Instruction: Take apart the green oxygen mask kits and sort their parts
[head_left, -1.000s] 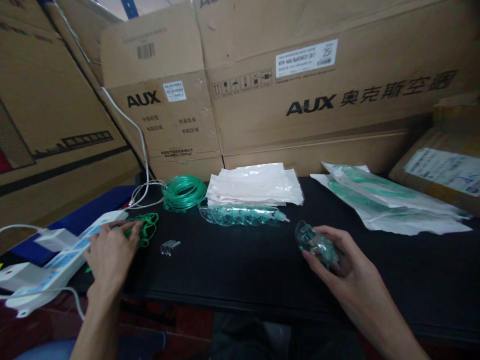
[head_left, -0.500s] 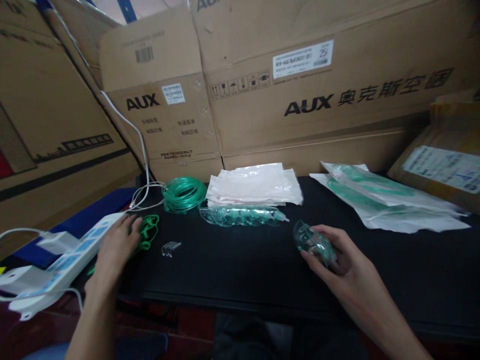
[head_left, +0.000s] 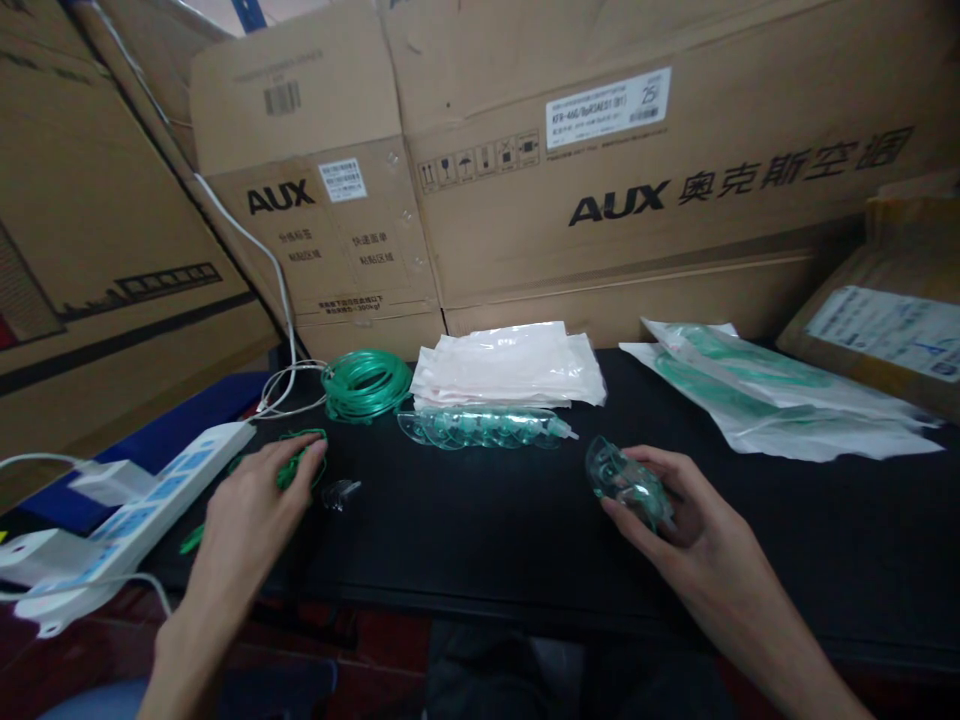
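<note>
My right hand [head_left: 686,505] is closed round a clear green oxygen mask [head_left: 634,488], held low over the right of the black table, thumb nearest me. My left hand [head_left: 251,505] lies at a bundle of green elastic cords [head_left: 289,470], its fingers and thumb curled about part of them; the palm side is hidden. A loose green end [head_left: 192,540] shows left of that wrist. Just right of the left thumb lie several small clear bent pieces [head_left: 341,494]. A row of nested green masks [head_left: 480,429] rests on its side between my hands, farther back.
Behind the nested masks lies a stack of white pouches [head_left: 510,365], with coiled green tubing [head_left: 367,385] to its left. A white power strip [head_left: 142,520] with plugs lines the left side. Packed pouches [head_left: 780,395] lie back right. Large cardboard boxes [head_left: 487,240] wall off the back.
My left hand has shifted right, from beside the power strip onto the green cords. My right hand keeps hold of the mask in nearly the same place.
</note>
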